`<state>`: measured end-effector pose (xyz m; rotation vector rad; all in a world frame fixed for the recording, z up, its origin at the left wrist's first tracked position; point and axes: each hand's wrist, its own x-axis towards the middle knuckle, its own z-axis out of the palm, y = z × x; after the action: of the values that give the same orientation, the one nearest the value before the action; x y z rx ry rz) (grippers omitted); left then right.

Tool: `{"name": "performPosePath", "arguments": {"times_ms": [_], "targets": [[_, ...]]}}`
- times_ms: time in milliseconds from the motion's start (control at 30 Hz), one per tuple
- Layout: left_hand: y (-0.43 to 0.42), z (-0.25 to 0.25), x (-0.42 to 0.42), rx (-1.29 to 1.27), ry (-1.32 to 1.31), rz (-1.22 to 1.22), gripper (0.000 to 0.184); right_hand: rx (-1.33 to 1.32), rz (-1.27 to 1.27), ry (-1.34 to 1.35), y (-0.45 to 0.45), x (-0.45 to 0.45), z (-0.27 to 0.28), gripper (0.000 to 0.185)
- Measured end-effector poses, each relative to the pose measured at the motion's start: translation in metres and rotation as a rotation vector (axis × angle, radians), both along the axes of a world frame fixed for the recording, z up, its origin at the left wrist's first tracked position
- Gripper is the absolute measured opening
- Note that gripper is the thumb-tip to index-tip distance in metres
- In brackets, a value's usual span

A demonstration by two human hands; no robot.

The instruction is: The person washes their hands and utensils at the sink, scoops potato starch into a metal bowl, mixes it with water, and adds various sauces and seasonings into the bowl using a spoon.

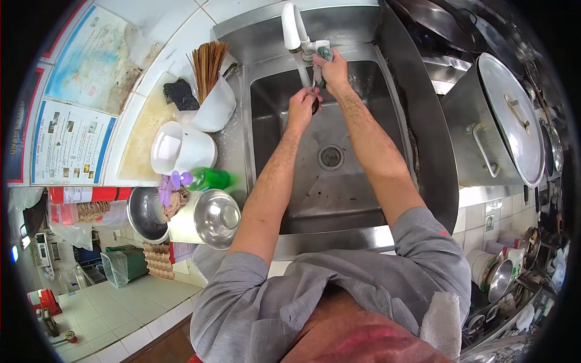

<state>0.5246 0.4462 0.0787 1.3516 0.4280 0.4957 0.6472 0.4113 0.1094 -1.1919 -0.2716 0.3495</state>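
My left hand [302,107] is closed around a slim utensil with a dark handle [315,106], over the upper part of the steel sink [293,206]. Its far end is largely covered by my fingers, so I cannot make out its exact kind. Just above and to the right, my right hand [334,71] grips a green scouring pad [325,53] close to the tap's base. Water [302,71] streams from the white tap [292,30] beside both hands. Below them, the drain [331,157] shows in the sink floor, with a few dark scraps nearby.
Left of the sink stand a white container [216,106] with a stick whisk, a white tub [200,151], a green soap bottle [209,179] and a steel bowl [217,219]. A large lidded pot [484,130] stands on the right. Pans [442,24] sit at the upper right.
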Motion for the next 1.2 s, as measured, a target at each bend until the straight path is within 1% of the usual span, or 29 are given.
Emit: {"name": "performPosePath", "arguments": {"times_ms": [67, 100, 167, 200, 267, 300, 367, 400, 467, 500, 567, 600, 667, 700, 767, 800, 867, 900, 967, 1000, 1067, 1100, 1133, 1200], "targets": [[0.006, -0.003, 0.007, 0.036, -0.001, -0.005, 0.019, 0.014, 0.045, -0.009, -0.002, -0.004, -0.003, 0.025], [0.013, -0.005, 0.012, 0.114, 0.029, 0.042, 0.019, 0.014, 0.042, -0.011, -0.005, -0.008, -0.005, 0.025], [0.017, -0.001, 0.018, 0.271, 0.053, 0.166, 0.019, -0.024, -0.124, -0.067, -0.012, -0.022, -0.01, 0.027], [0.017, 0.003, 0.02, 0.274, 0.047, 0.167, 0.019, -0.021, -0.124, -0.073, -0.017, -0.032, -0.011, 0.027], [0.014, 0.008, 0.022, 0.199, 0.026, 0.289, 0.02, -0.133, -0.015, 0.026, -0.03, -0.058, -0.016, 0.028], [0.013, 0.006, 0.024, 0.2, 0.023, 0.286, 0.02, -0.131, -0.019, 0.024, -0.034, -0.068, -0.017, 0.028], [0.01, -0.001, 0.024, -0.292, -0.086, 0.212, 0.018, -0.019, 0.143, 0.182, -0.038, -0.082, -0.023, 0.028], [0.009, -0.006, 0.021, -0.29, -0.082, 0.21, 0.018, -0.017, 0.141, 0.185, -0.04, -0.08, -0.027, 0.028], [0.008, -0.012, 0.014, -0.312, -0.093, 0.121, 0.016, 0.059, 0.237, 0.233, -0.045, -0.075, -0.036, 0.025], [0.007, -0.013, 0.012, -0.312, -0.09, 0.117, 0.016, 0.06, 0.232, 0.235, -0.047, -0.074, -0.041, 0.025], [0.006, -0.014, 0.006, -0.08, 0.03, 0.012, 0.013, 0.04, 0.214, 0.205, -0.052, -0.074, -0.049, 0.023], [0.008, -0.012, 0.005, -0.078, 0.028, 0.012, 0.013, 0.041, 0.214, 0.204, -0.054, -0.075, -0.052, 0.023], [0.012, -0.01, 0.003, 0.427, 0.247, -0.018, 0.017, -0.06, 0.171, 0.136, -0.059, -0.08, -0.058, 0.022], [0.013, -0.009, 0.003, 0.428, 0.246, -0.016, 0.017, -0.06, 0.173, 0.135, -0.061, -0.08, -0.06, 0.022], [0.014, -0.009, 0.006, 0.806, 0.333, 0.05, 0.023, -0.11, 0.106, 0.027, -0.064, -0.082, -0.06, 0.022], [0.013, -0.01, 0.008, 0.806, 0.333, 0.048, 0.023, -0.109, 0.104, 0.028, -0.065, -0.082, -0.057, 0.022], [0.008, -0.012, 0.014, 0.772, 0.265, 0.17, 0.027, -0.145, 0.092, -0.026, -0.068, -0.082, -0.055, 0.023], [0.006, -0.013, 0.018, 0.772, 0.265, 0.168, 0.027, -0.145, 0.091, -0.025, -0.068, -0.081, -0.055, 0.023], [0.005, -0.008, 0.027, 0.211, 0.065, 0.196, 0.021, -0.125, 0.116, -0.005, -0.067, -0.079, -0.054, 0.023], [0.008, -0.002, 0.03, 0.209, 0.064, 0.192, 0.021, -0.126, 0.112, -0.005, -0.07, -0.081, -0.053, 0.023], [0.021, 0.008, 0.036, -0.367, 0.035, 0.206, 0.009, -0.172, 0.122, -0.063, -0.078, -0.086, -0.056, 0.023], [0.024, 0.007, 0.037, -0.305, 0.038, 0.166, 0.005, -0.174, 0.126, -0.063, -0.08, -0.084, -0.057, 0.023], [0.032, 0.007, 0.035, -0.302, 0.04, 0.172, 0.005, -0.18, 0.109, -0.069, -0.084, -0.081, -0.058, 0.023], [0.052, -0.003, 0.035, 0.327, 0.069, 0.119, 0.012, -0.179, 0.084, -0.076, -0.092, -0.071, -0.06, 0.023]]}}
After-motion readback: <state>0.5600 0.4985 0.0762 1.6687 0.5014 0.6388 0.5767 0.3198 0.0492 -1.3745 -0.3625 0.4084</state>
